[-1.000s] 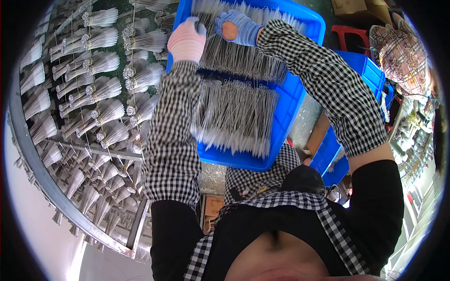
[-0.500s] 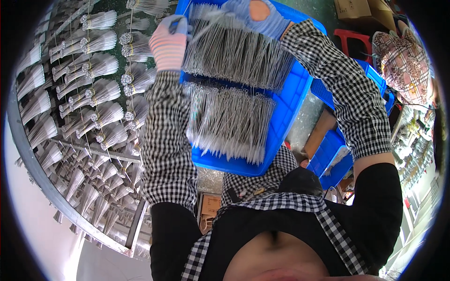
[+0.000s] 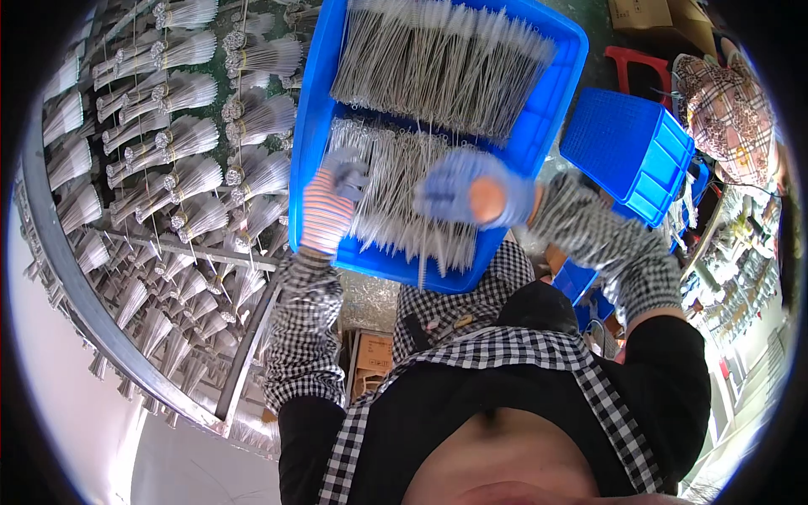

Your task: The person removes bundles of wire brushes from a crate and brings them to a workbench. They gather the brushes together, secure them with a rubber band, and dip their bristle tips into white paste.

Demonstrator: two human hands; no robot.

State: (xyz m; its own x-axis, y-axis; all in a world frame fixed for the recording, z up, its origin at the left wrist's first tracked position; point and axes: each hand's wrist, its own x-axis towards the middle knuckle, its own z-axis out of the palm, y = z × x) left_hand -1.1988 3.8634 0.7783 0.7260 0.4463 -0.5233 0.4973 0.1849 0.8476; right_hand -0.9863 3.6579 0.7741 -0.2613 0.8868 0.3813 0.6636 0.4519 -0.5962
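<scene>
Long thin wire brushes with white bristle ends and looped wire ends lie in two rows, a far row and a near row, inside a blue plastic bin. My left hand, in a striped glove with grey-blue fingertips, is at the near row's left end. Its fingers are curled in, and what they hold cannot be made out. Over the right part of the near row is my right hand, in a blue glove with bare skin showing at an opening. Motion smears its fingers. A whitish brush tip sticks out below it, near the bin's front wall.
On the left, a metal-framed rack carries many tied brush bundles. To the right stands another blue bin, with a red stool and a cardboard box beyond. A person in patterned clothing is at the far right.
Both hands have come from the bin's far end back toward me, over the near row. The far row's white bristle ends now show uncovered.
</scene>
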